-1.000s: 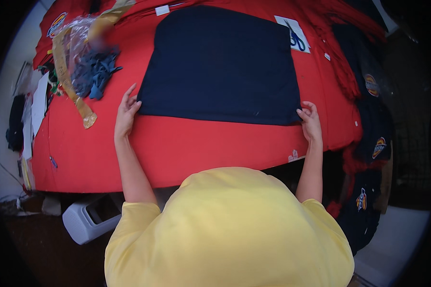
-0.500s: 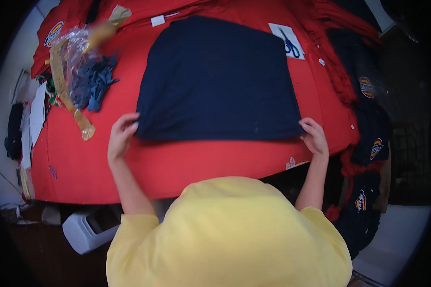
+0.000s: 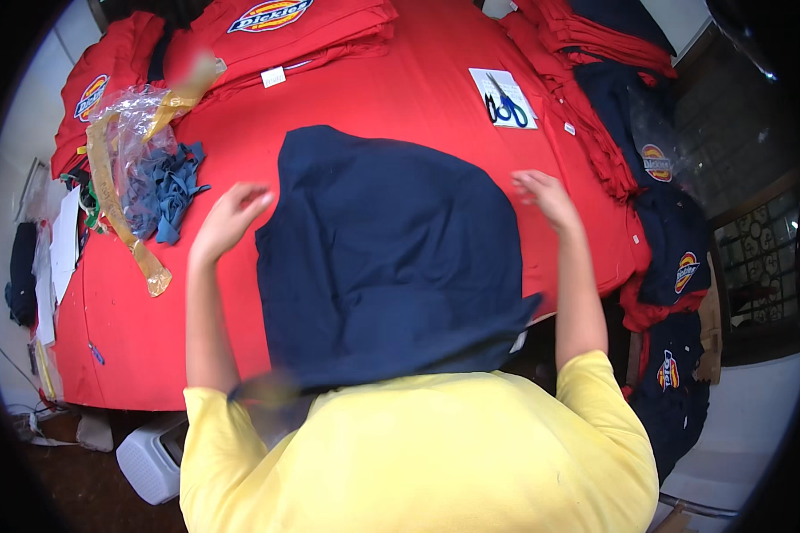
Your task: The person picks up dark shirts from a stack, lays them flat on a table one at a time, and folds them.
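Note:
A navy blue cloth garment (image 3: 391, 249) lies loosely creased on the red-covered table in front of me. Its near edge droops at the front table edge against my yellow shirt, and one lower corner is blurred. My left hand (image 3: 228, 220) hovers beside the garment's upper left side, fingers slightly bent and thumb apart, holding nothing. Off its upper right side my right hand (image 3: 549, 199) is raised, fingers loosely curled and apart, also free of the cloth. Far right of the garment, scissors (image 3: 507, 108) with dark blue handles rest on a white paper (image 3: 517, 121).
Folded red shirts (image 3: 329, 35) are stacked at the back. To the left lie blue-grey fabric scraps (image 3: 176, 191), a clear plastic bag (image 3: 133, 120) and a tan paper strip (image 3: 120, 200). Navy garments with round-topped logos (image 3: 676, 222) hang over the right edge. A light plastic stool (image 3: 151, 462) stands below.
The garment has come toward me, its near edge dropping to the table's front. Both hands have let go of its near corners and risen farther up its sides.

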Demonstrator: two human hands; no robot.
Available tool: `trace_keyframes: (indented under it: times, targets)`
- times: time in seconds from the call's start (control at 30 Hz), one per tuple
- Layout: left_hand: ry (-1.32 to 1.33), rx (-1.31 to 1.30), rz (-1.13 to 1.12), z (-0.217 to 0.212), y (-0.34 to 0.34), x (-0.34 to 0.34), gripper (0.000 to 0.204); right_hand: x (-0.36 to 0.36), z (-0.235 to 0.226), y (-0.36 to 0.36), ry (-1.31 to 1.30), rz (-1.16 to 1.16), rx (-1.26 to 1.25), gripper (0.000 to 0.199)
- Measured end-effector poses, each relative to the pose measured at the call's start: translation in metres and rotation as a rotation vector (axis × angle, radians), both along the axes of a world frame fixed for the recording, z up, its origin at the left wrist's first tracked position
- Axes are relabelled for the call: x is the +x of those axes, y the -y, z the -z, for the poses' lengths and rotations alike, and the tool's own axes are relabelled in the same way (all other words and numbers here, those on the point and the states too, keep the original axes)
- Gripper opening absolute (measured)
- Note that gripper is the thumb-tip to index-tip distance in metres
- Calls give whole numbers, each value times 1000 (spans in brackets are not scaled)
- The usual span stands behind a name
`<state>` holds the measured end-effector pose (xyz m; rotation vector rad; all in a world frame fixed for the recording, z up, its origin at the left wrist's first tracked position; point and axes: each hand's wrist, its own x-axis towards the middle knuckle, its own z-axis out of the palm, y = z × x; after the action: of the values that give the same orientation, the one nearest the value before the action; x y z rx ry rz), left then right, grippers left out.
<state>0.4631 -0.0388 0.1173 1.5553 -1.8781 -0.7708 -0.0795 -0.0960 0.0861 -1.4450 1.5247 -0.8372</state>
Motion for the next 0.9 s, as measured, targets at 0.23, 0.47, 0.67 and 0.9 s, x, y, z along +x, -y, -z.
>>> trace_keyframes:
  times: [0.23, 0.47, 0.67, 0.9]
  targets:
    - [-169, -31, -173, 76, 94, -64, 72, 140, 32, 9, -20, -619, 30, 50]
    - [-171, -520, -223, 7, 87, -69, 40, 133, -44, 18, 5, -90, -670, 27]
    - [344, -322, -301, 37, 43, -73, 78, 133, 20, -19, -703, -25, -595, 59]
    - [360, -325, -550, 100, -88, -56, 50, 62, 37, -143, -547, 1, -208, 40]
